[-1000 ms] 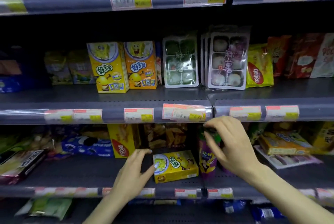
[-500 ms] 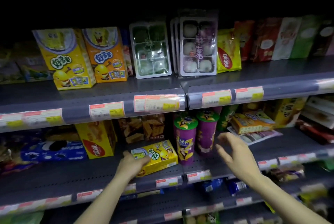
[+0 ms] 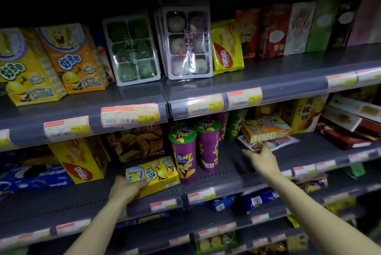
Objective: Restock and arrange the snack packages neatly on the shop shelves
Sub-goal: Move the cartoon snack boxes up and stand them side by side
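A yellow cartoon snack box lies flat on the middle shelf. My left hand grips its near left end, fingers curled over the top. Just right of it stand two purple chip cups with green lids. My right hand reaches further right, fingers spread and holding nothing. Its fingertips are at the front edge of a flat white pack. An orange snack box lies on top of that pack.
The upper shelf carries tall cartoon boxes, mochi trays, a yellow wafer bag and stick-biscuit boxes. Wafer boxes and blue cookie packs sit left of my left hand. Lower shelves hold more packs.
My right hand left the purple cup and moved right to the flat white pack. My left hand closed onto the yellow box's end. The view shifted down and right.
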Motion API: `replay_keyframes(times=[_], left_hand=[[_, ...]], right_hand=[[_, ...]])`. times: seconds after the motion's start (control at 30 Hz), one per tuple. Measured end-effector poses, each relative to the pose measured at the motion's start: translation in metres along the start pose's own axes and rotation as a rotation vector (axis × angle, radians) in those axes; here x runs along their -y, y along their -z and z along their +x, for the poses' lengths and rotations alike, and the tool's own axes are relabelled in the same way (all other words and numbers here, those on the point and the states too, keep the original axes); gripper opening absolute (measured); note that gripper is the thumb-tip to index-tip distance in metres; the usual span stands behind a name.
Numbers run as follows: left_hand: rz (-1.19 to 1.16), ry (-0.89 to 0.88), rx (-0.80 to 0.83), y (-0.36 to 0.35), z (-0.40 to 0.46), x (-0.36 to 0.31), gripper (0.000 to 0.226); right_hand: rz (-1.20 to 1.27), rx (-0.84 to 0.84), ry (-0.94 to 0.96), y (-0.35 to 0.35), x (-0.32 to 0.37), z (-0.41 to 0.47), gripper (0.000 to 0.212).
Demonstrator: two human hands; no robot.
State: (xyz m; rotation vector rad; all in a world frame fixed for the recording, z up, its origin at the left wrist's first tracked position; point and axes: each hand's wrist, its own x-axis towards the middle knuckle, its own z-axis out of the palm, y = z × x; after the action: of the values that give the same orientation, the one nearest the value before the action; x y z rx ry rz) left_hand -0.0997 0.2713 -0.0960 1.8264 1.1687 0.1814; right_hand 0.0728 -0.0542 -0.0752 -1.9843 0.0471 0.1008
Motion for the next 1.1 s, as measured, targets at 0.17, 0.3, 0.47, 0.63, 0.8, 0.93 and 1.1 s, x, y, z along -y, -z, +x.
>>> replay_keyframes(times=[0.17,0.3,0.47,0.63,0.8,0.93,1.1], left_hand=[[-0.068,0.039,-0.063,-0.009,-0.01,-0.011,0.091],[-0.118,0.016,-0.081,-0.018,0.018,0.0,0.119],[-0.152,0.041,-0.046,-0.018,0.022,-0.001,0.12],[-0.239,0.018,-0.054,-0.014,-0.002,-0.022,0.087],[-0.361,-0.06,-0.097,-0.013,-0.001,-0.03,0.078],[-0.389,-0.169,-0.209,-0.009,-0.006,-0.04,0.091],[-0.397,-0.337,-0.216,-0.004,-0.016,-0.052,0.086]], right_hand=[[0.165,0.019,-0.102,-0.001,-0.013,0.032,0.04],[0.184,0.005,-0.078,0.004,-0.011,0.046,0.037],[0.212,-0.036,-0.11,0.007,-0.014,0.064,0.041],[0.27,-0.046,-0.173,0.007,-0.017,0.082,0.039],[0.265,-0.125,-0.197,0.004,-0.016,0.099,0.055],[0.232,-0.177,-0.221,0.001,-0.017,0.109,0.066],[0.228,-0.174,-0.304,-0.002,-0.024,0.131,0.086]])
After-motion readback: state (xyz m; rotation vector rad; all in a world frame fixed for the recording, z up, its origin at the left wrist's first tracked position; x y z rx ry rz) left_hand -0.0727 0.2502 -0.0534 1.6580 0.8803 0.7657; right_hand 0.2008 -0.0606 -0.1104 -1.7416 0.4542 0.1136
